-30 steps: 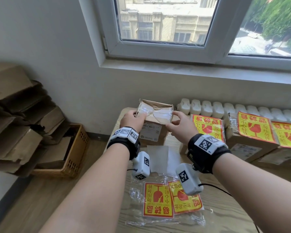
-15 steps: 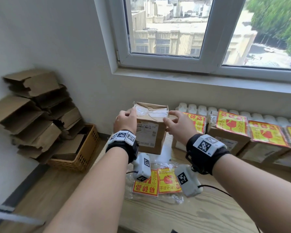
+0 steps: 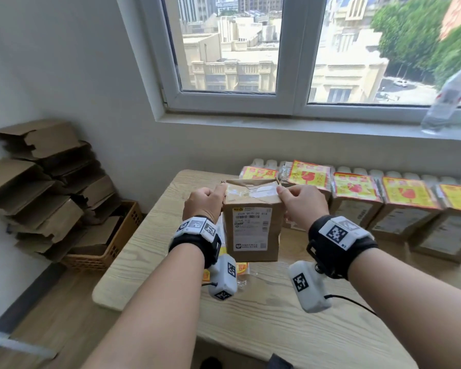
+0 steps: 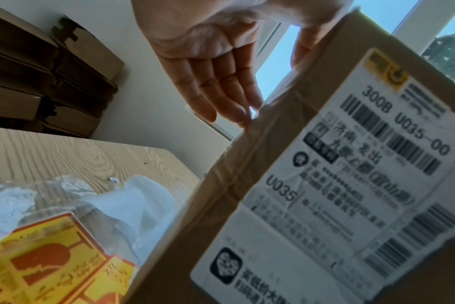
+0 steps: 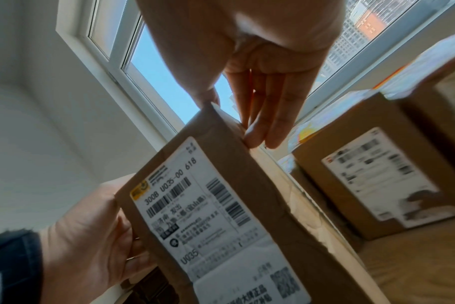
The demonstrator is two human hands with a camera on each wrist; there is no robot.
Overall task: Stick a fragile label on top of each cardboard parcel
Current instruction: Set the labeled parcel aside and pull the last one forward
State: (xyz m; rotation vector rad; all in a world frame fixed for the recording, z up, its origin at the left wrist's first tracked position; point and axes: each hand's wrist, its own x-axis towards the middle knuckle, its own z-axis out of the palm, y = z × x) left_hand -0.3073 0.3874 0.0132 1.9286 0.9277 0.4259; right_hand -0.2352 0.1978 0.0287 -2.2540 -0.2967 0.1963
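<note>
Two hands hold one cardboard parcel [image 3: 251,225] upright above the counter [image 3: 264,310], approx. over its middle, near the left end of the labelled row. Left hand [image 3: 203,201] is on the parcel's left side: thumb on the near top-left edge, fingers straight along the side panel per left wrist view. Right hand [image 3: 301,202] is on the right side, thumb at the top-right corner, fingers flat and straight against the side wall. So both hands are spread flat against the box, pressing it between them, not curled round it. Parcel top is crinkled w/ clear tape and bears no fragile label; a white shipping label [image 3: 249,230] faces the person.

Behind and to the right, along the counter's far edge, a row of labelled parcels [image 3: 405,209] stands side by side, each w/ a yellow-and-red fragile label [image 3: 353,186] on top. Under the held parcel, nearer the counter's left edge, a clear bag of fragile labels [image 4: 52,261] lies flat.

Left of the counter, on the floor, a wicker basket [image 3: 109,251] holds stacked flat cardboard [image 3: 37,182]. A plastic bottle [image 3: 450,99] stands on the windowsill [image 3: 304,129], blurred.
</note>
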